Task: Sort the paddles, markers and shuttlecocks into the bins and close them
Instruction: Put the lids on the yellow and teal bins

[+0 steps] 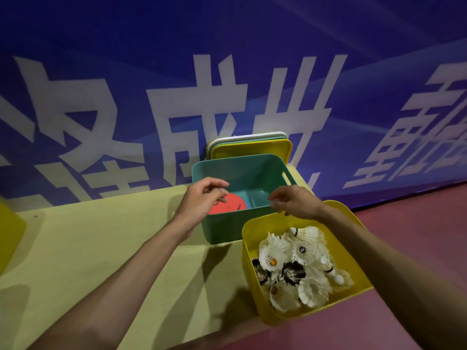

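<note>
A teal bin [222, 229] stands open on the yellow-green mat, with a red paddle [231, 205] lying flat inside and a sliver of blue beside it. My left hand [204, 198] hovers over the bin's near-left rim, fingers loosely curled and holding nothing. Over the near-right rim my right hand [294, 202] hangs the same way, empty. A yellow bin [249, 269] in front and to the right is full of several white shuttlecocks [290, 266]. No markers are visible.
Stacked lids [252, 145], yellow in front with teal and white behind, lean against the blue banner wall [227, 72] behind the teal bin. Another yellow object [10, 236] sits at the far left edge. Red floor [404, 236] lies to the right of the mat [101, 248].
</note>
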The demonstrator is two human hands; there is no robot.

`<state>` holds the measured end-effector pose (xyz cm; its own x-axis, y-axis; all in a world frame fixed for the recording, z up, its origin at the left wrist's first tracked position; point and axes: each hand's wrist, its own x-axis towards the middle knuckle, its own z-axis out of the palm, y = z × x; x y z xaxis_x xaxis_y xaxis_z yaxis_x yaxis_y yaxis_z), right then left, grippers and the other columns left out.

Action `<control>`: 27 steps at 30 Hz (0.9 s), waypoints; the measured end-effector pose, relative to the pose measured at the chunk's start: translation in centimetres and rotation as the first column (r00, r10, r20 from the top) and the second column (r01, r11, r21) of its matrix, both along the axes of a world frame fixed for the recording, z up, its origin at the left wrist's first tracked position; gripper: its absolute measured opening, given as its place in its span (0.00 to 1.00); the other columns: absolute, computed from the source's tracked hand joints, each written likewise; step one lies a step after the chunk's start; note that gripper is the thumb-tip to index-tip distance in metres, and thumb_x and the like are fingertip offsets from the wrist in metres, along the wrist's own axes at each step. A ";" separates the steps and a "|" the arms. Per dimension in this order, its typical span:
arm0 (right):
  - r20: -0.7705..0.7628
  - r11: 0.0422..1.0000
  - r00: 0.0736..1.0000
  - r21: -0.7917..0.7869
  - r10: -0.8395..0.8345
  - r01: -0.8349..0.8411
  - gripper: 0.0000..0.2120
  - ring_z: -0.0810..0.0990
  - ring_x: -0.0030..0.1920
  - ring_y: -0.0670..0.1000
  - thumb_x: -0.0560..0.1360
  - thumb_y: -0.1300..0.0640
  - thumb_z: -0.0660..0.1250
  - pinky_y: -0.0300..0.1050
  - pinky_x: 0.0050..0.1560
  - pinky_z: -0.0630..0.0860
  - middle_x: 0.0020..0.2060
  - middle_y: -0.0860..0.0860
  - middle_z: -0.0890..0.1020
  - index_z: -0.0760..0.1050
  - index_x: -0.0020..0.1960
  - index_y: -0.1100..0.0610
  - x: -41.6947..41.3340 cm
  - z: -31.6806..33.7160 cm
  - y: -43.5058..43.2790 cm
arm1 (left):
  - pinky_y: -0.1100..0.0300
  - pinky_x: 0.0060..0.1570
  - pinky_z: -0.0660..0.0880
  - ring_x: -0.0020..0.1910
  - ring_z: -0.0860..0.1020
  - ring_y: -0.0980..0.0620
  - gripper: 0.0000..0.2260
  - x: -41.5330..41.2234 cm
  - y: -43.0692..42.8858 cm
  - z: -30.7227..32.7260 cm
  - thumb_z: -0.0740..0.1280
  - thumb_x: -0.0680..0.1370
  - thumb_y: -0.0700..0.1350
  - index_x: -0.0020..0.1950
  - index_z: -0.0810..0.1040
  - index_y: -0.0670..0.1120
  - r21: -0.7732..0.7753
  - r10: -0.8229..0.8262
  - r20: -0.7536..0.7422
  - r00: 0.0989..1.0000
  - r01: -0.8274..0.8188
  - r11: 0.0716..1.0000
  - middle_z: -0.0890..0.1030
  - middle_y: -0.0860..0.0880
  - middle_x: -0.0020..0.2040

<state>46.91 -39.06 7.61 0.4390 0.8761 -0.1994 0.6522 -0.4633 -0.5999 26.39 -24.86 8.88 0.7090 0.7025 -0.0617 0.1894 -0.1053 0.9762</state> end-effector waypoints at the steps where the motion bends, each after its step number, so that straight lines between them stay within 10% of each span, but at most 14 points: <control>1: 0.019 1.000 1.000 0.006 0.007 -0.008 0.11 0.79 0.45 0.47 0.78 0.58 0.65 0.36 0.41 0.77 0.51 0.50 0.81 0.77 0.59 0.58 -0.1 0.4 0.4 | 0.62 0.49 0.77 0.47 0.81 0.53 0.08 -0.2 0.4 0.0 0.63 0.79 0.39 0.52 0.79 0.49 0.001 0.008 0.002 1.000 -0.008 1.000 0.82 0.48 0.48; 15: 0.147 0.989 0.978 -0.035 0.146 -0.142 0.12 0.77 0.51 0.47 0.78 0.56 0.64 0.41 0.52 0.75 0.57 0.52 0.80 0.76 0.60 0.57 6.3 1.5 5.7 | 0.69 0.42 0.74 0.45 0.82 0.57 0.08 4.2 4.2 -0.1 0.64 0.79 0.40 0.53 0.80 0.48 0.050 0.097 -0.044 0.994 -0.095 0.994 0.82 0.49 0.48; 27: 0.169 0.981 0.968 0.018 0.187 -0.193 0.16 0.77 0.59 0.53 0.78 0.58 0.65 0.43 0.58 0.73 0.61 0.54 0.78 0.73 0.65 0.58 20.6 -0.9 11.9 | 0.58 0.57 0.74 0.49 0.81 0.53 0.08 14.2 6.8 -0.6 0.65 0.78 0.39 0.48 0.79 0.52 0.116 0.223 -0.204 0.953 -0.202 0.972 0.82 0.47 0.48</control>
<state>67.47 -27.20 6.74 0.2882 0.9516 -0.1069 0.8179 -0.3027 -0.4893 40.57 -18.08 8.33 0.5199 0.8453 -0.1233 0.4212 -0.1281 0.8979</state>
